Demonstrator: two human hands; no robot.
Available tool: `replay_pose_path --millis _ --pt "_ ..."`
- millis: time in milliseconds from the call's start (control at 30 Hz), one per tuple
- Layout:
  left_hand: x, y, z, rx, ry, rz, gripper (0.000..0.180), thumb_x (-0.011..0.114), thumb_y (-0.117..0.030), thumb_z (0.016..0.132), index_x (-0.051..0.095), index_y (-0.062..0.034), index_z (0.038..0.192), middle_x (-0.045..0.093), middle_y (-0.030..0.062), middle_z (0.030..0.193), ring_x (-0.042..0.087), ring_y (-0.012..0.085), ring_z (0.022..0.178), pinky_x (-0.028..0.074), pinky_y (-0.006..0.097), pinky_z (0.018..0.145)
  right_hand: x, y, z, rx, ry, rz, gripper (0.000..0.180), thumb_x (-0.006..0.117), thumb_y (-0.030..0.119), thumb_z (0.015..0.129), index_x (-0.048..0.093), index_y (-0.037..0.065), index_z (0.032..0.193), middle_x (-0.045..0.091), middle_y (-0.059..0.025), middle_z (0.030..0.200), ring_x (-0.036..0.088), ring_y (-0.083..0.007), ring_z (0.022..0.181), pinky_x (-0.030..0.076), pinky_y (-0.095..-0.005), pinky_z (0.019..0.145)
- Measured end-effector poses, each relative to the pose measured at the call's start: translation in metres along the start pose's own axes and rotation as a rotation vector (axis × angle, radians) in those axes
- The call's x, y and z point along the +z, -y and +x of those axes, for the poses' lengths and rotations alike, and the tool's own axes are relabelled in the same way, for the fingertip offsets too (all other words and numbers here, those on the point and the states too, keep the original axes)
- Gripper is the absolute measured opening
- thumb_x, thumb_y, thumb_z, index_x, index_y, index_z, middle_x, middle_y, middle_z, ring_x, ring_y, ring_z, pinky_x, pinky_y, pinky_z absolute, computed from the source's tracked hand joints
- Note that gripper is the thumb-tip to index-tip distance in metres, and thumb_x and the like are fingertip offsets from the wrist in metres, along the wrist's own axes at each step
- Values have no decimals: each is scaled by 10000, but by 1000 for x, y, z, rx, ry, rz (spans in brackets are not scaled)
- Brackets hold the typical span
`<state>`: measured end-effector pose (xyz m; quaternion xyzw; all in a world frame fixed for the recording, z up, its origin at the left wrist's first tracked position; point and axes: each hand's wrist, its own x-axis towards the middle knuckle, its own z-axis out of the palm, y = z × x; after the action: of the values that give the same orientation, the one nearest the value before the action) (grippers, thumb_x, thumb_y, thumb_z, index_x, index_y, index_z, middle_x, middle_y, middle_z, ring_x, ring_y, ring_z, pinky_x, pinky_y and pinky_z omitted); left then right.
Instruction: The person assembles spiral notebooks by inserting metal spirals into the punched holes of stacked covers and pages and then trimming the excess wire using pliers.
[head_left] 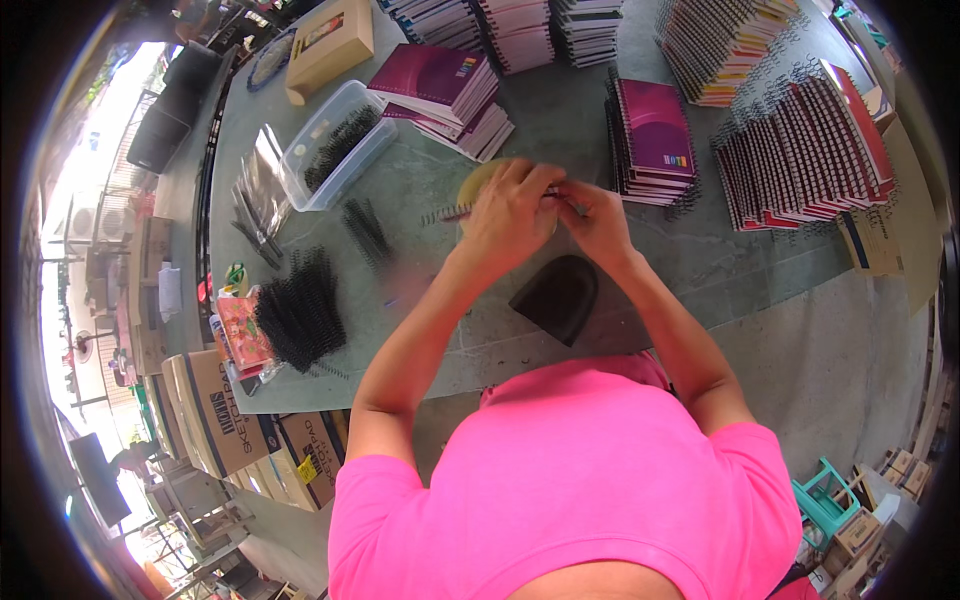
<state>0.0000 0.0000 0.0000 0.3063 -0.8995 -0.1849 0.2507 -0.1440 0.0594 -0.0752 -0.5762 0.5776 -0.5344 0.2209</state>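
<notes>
A dark spiral binding coil (442,214) sticks out to the left from under my left hand (505,208), along a thin purplish edge that looks like part of a notebook. The fingers of that hand are curled over it, hiding most of it. Close against it, my right hand (598,222) pinches at the other end, its fingertips touching those of the left. Beneath the hands lies a yellowish round thing (478,180), mostly covered. Nearer to me on the table is a dark flat piece (558,298) with one rounded end.
Purple notebooks (432,78) are stacked ahead, with bound ones (655,140) to the right and red coil-bound books (800,155) farther right. A clear plastic bin (345,190) holds black coils; loose coils (300,312) are heaped at left. Cardboard boxes (215,415) stand beside the grey-green table (640,290).
</notes>
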Motion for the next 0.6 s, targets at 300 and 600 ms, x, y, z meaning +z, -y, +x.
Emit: replay_pose_path --millis 300,600 --pt "-13 -23 -20 -196 -17 -177 230 646 -102 754 614 -45 975 597 175 1002 549 379 956 455 421 793 -3 37 3 441 49 498 231 644 205 853 568 7 947 618 -78 853 540 -127 718 457 -282 651" --pt "-23 -21 -3 33 -194 -175 257 691 -101 772 641 -54 1020 578 159 1105 564 314 993 454 368 822 -125 36 74 346 -132 299 307 527 37 864 550 3 1169 621 -66 1084 575 -139 985 441 -255 866"
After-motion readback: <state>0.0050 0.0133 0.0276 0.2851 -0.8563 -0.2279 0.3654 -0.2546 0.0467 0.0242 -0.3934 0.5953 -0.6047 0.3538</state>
